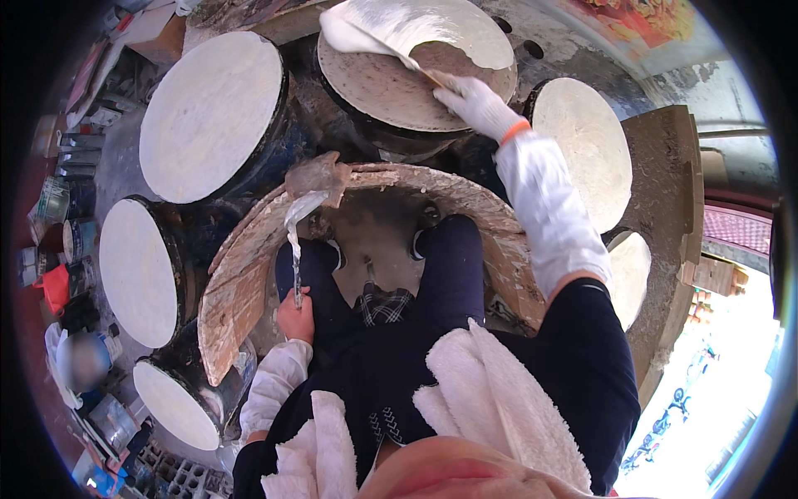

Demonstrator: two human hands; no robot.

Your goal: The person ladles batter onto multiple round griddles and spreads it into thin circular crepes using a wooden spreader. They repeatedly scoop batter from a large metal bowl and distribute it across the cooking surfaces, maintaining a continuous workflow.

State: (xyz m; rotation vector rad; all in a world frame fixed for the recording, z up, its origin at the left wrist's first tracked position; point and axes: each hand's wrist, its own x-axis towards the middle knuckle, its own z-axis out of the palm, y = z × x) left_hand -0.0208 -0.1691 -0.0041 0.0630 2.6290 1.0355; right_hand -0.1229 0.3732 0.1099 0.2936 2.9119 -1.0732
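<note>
In the head view, my right hand (474, 106), in a white knit glove, grips a long thin scraper (399, 57) at its handle end. The scraper lies across a round griddle (399, 93). White wet-looking batter (358, 34) clings along it and covers the griddle's far side; the near part shows bare grey-brown. My bare left hand (295, 317) holds a batter-coated utensil (295, 240) upright above my left thigh. Its upper end meets a brown block (318, 178) on the rim of a curved wooden barrier (249, 274).
Several round griddles covered in white, such as a left one (212, 115) and a right one (583, 150), ring the barrier. Cardboard (661, 181) stands at right. Tins (81, 240) and a red bag (56, 288) sit at left. A white towel (499, 399) hangs over my shoulders.
</note>
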